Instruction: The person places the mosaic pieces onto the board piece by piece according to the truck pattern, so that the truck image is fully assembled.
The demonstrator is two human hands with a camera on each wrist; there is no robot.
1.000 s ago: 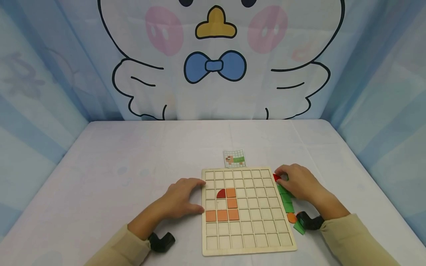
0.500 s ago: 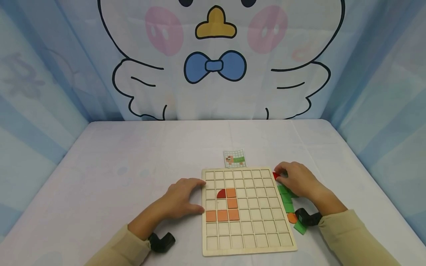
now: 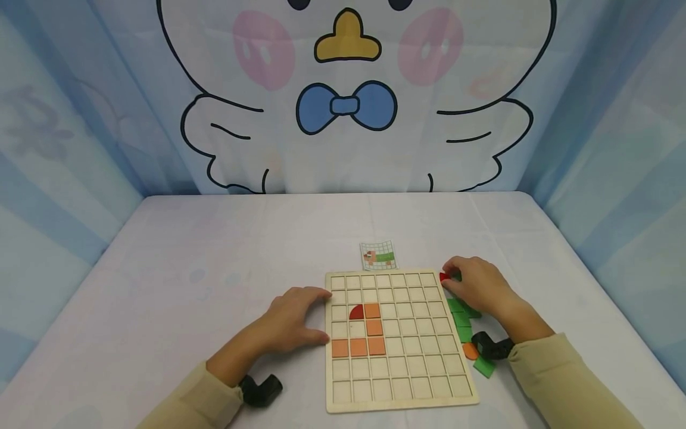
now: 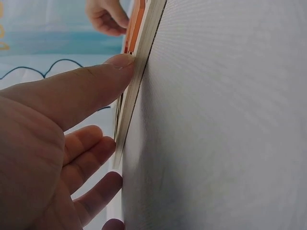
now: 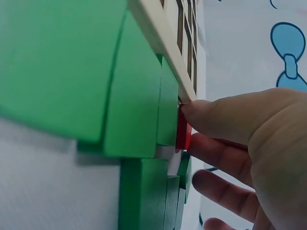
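A pale wooden grid board (image 3: 418,363) lies on the table with several orange tiles (image 3: 358,348) and a dark red quarter-round tile (image 3: 356,312) in its cells. Along its left edge rests my left hand (image 3: 286,320), thumb and forefinger spread and straight against the rim. At the board's far right corner my right hand (image 3: 477,285) pinches a small red tile (image 5: 182,128) between thumb and forefinger. The tile's exact shape is partly covered by the fingers. Several green tiles (image 3: 461,319) lie near that hand, close to the board's right edge.
A small picture card (image 3: 377,255) with a gridded orange and green figure lies just beyond the board. An orange round-edged tile (image 3: 470,351) and a green tile (image 3: 485,367) sit at the board's lower right. A patterned curtain (image 3: 343,155) stands behind the table (image 3: 225,232).
My right hand has slid slightly away from me along the board's right edge, and the red tile has shifted with it. My left hand and the board have stayed put.
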